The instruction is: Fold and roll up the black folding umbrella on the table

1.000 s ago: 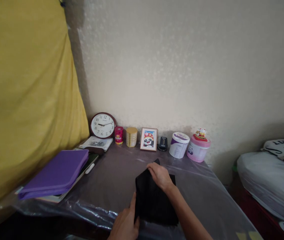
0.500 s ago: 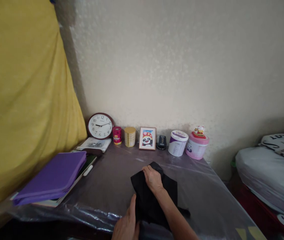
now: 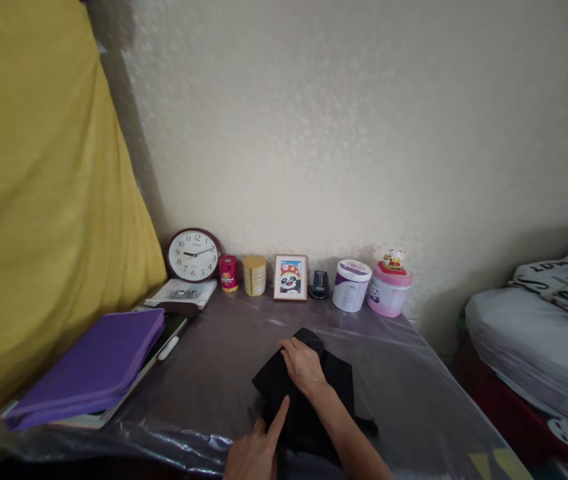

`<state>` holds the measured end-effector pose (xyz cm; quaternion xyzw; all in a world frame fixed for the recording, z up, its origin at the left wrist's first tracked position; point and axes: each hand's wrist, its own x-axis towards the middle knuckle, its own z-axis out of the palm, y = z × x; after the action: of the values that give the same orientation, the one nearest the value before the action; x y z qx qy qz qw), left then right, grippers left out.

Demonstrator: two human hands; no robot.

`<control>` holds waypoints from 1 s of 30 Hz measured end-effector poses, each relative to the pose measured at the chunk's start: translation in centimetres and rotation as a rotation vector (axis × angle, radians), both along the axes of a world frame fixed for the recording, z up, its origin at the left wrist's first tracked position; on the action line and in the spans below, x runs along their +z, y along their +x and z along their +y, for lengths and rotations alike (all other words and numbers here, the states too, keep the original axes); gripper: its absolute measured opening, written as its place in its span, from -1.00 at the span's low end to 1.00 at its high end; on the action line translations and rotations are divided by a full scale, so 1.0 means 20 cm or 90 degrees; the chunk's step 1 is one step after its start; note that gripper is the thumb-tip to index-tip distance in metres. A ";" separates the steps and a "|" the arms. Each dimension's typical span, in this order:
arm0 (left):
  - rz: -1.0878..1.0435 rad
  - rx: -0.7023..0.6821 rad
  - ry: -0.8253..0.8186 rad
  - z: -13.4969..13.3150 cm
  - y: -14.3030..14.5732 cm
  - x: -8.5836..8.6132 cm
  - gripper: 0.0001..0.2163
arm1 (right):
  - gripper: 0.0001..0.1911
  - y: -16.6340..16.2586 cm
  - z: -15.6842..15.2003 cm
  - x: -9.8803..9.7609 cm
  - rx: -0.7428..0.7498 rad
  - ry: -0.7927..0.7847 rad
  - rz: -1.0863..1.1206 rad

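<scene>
Since the frame half a second ago, the left hand (image 3: pixel 254 453) has moved from beside the left edge of the black cloth (image 3: pixel 304 427) to over its lower left part, and one corner of the cloth now juts farther out to the left. Folded and slightly rumpled, the cloth lies near the front edge of the table (image 3: pixel 429 393), with a narrow strip poking out at its right. One finger of the left hand points straight across it, apart from the other fingers, which are bent; whether that hand grips any fabric I cannot tell. Above it, the right hand (image 3: pixel 303 365) rests on the upper part of the cloth, fingers together and curled, its thumb hidden, so a pinch cannot be made out. Well to the left, a purple folder (image 3: pixel 89 363) lies on some books, with a white pen-like object (image 3: pixel 168 348) just beside them. Along the wall (image 3: pixel 314 133) stand a round clock (image 3: pixel 193 255), a red tin (image 3: pixel 229 273), a yellow-lidded tin (image 3: pixel 255 275), a framed panda picture (image 3: pixel 291 277), a small dark object (image 3: pixel 319 285), a white and purple tub (image 3: pixel 351 287) and a pink-lidded tub (image 3: pixel 390 293) bearing a figurine (image 3: pixel 393 259).
</scene>
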<state>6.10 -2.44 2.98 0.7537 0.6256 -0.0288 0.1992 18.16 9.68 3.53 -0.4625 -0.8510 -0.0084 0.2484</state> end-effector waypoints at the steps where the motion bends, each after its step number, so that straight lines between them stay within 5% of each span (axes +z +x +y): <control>1: 0.000 0.003 0.006 0.00 0.00 -0.01 -0.32 | -0.77 0.01 -0.03 0.00 0.018 0.004 0.030; 9: -0.015 0.015 -0.014 0.01 0.01 -0.01 -0.28 | -0.76 0.11 -0.25 -0.08 0.167 -0.016 0.119; 24: -0.066 0.089 -0.049 0.02 0.01 -0.06 -0.27 | -0.69 0.19 0.23 -0.16 0.095 0.016 0.000; 30: -0.091 0.099 -0.056 0.01 0.01 -0.07 -0.27 | -0.68 0.22 0.35 -0.14 -0.017 -0.026 -0.035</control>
<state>6.38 -2.32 1.50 0.6933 0.6648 0.0133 0.2778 22.51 16.76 0.68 -0.4783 -0.8515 -0.0068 0.2150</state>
